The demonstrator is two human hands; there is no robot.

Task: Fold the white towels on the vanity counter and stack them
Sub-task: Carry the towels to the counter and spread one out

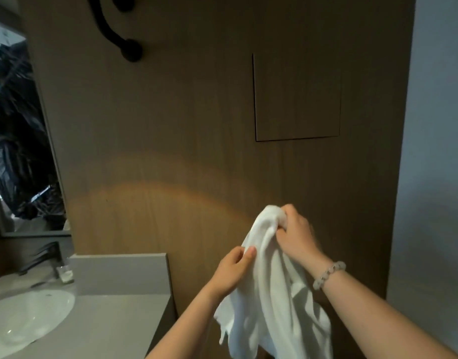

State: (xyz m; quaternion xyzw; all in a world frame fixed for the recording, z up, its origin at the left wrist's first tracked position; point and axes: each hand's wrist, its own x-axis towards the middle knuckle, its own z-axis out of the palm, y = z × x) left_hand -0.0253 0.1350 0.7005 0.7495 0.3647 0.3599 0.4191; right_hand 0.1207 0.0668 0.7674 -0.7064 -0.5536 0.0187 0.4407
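Both bare forearms are reaching forward and up. The right hand (295,234), a beaded bracelet (327,274) on its wrist, is clenching cloth up high; the left hand (233,272) is pinching lower down, fingers (249,253) curled closed.

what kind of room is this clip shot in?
Most likely a bathroom, possibly a hotel's. A white basin is set in a grey vanity counter with a dark faucet behind it and a wall mirror above. Both hands hold a white towel.
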